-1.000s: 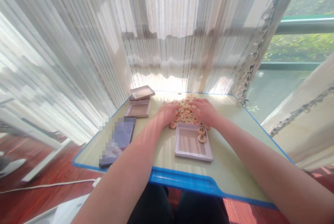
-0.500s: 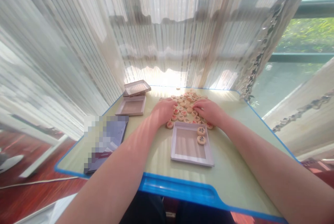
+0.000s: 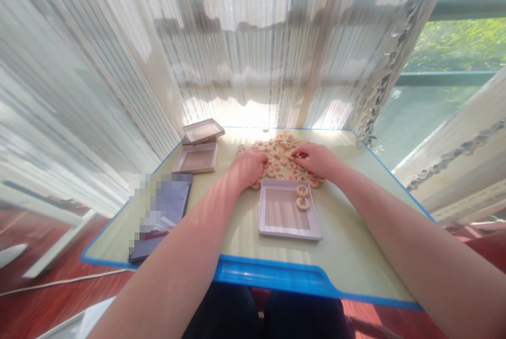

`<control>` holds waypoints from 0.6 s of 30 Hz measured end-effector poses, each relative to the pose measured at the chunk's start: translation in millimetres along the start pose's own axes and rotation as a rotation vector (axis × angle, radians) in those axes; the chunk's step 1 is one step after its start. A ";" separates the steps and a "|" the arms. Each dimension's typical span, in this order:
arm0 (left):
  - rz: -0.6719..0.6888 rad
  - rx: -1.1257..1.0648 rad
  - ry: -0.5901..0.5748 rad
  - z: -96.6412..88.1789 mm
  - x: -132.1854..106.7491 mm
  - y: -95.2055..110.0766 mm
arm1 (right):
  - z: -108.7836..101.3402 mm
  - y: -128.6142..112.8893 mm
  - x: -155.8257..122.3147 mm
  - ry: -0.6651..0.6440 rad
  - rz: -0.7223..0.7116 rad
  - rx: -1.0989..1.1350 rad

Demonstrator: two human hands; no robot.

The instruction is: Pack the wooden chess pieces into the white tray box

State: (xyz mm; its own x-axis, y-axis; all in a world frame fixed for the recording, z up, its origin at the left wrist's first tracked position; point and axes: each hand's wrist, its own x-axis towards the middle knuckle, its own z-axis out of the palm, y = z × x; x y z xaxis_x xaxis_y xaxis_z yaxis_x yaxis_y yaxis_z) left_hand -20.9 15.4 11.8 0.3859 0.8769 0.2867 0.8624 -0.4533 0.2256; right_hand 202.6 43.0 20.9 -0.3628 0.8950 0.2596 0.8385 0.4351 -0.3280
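- The pieces (image 3: 283,161) are lying in a loose heap near the far edge of the desk (image 3: 367,270), some showing red or black characters and others looking blank on top.
- The left hand (image 3: 250,166) is bending its fingers down at the heap's left side, partly closed; whether it is gripping a piece, I cannot tell.
- The right hand (image 3: 314,160) is reaching over the heap's right side, thumb and fingers slightly parted; what lies between them, if anything, is staying unclear.
- The box (image 3: 261,218) is sitting just nearer the desk's near edge than the heap, with two pieces (image 3: 302,196) lying one behind the other at its right wall, by the far corner.
- Judging by the crowding, working well is probably meaning keeping fingertips low and taking pieces by their rims, starting with loose ones at the heap's border.
- Pushing hard into the middle is risking sliding pieces against the box or towards the far edge, where a stray piece (image 3: 265,129) is already lying.
- Keeping the wrists clear of the box is likely sparing the two pieces a knock.
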 end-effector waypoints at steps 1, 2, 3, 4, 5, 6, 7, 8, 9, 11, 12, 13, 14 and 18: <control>-0.001 -0.004 0.000 0.3 0.2 0.1 | -0.4 0.3 0.3 0.001 0.011 -0.004; -0.005 -0.008 0.005 0.6 0.4 0.1 | -0.8 0.5 0.6 -0.002 0.022 -0.005; -0.009 -0.013 0.011 0.9 0.5 0.0 | -1.3 0.8 0.8 -0.007 0.033 -0.004; -0.012 -0.018 0.015 1.1 0.4 -0.1 | -1.9 1.5 1.0 -0.012 0.044 0.000; -0.014 -0.023 0.020 1.3 0.2 -0.2 | -2.6 2.6 1.0 -0.015 0.052 0.011; -0.013 -0.029 0.025 1.4 -0.2 -0.3 | -3.3 4.5 0.9 -0.016 0.059 0.028; -0.009 -0.036 0.028 1.5 -0.6 -0.6 | -4.1 7.1 0.8 -0.015 0.065 0.053; -0.004 -0.044 0.030 1.8 -1.0 -1.1 | -5.0 10.4 0.6 -0.015 0.074 0.086; 0.000 -0.053 0.032 2.2 -1.3 -1.9 | -5.9 14.1 0.5 -0.018 0.084 0.123; 0.002 -0.067 0.036 3.5 -1.2 -4.0 | -8.1 21.8 0.0 -0.029 0.113 0.180; 0.004 -0.071 0.036 4.4 -0.9 -5.2 | -9.1 24.8 -0.2 -0.036 0.132 0.191; 0.005 -0.072 0.037 5.2 -0.5 -6.2 | -10.0 27.0 -0.4 -0.044 0.153 0.191; 0.008 -0.072 0.040 6.0 0.0 -7.1 | -10.8 27.8 -0.6 -0.050 0.176 0.181; 0.007 -0.077 0.040 6.6 0.2 -7.1 | -11.4 18.4 -0.6 -0.045 0.176 0.115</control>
State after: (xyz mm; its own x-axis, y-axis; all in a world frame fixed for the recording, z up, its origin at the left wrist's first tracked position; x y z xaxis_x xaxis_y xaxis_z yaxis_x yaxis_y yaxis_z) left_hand -24.8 19.9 4.1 0.3773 0.8672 0.3249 0.8314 -0.4718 0.2935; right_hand 222.8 49.3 25.1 -0.2344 0.9606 0.1495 0.8395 0.2776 -0.4672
